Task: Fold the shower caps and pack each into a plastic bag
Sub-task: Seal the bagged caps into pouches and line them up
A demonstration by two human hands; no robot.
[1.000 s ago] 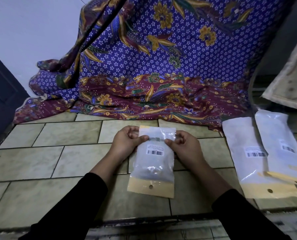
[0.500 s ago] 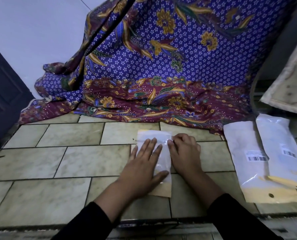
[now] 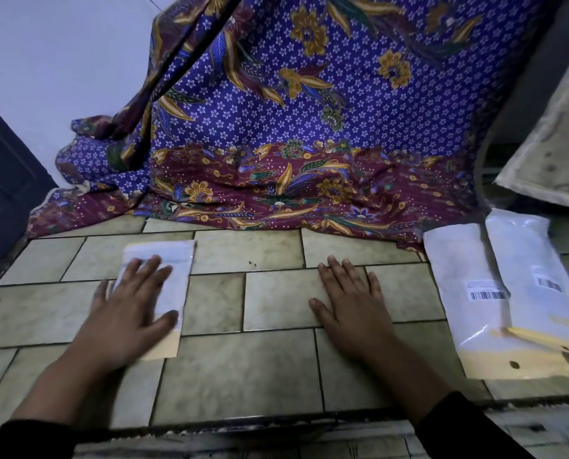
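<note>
A packed plastic bag [image 3: 173, 276] with a yellow bottom strip lies flat on the tiled surface [image 3: 250, 366] at the left. My left hand [image 3: 130, 309] rests flat on top of it, fingers spread, and covers its lower left part. My right hand [image 3: 352, 303] lies palm down on bare tile at the centre right, fingers apart, holding nothing. Two more plastic bags, one with a barcode label [image 3: 468, 293] and one overlapping it on the right [image 3: 535, 276], lie at the right edge.
A purple and maroon patterned cloth [image 3: 293, 144] hangs down at the back and bunches on the tiles. A dark door [image 3: 1, 193] stands at the left. A pale cushion-like object [image 3: 555, 144] leans at the upper right. The tiled surface ends at a front edge near me.
My left hand has slid the packed bag from the centre to the left. My right hand has left the bag and now rests flat on the tile to the right.
</note>
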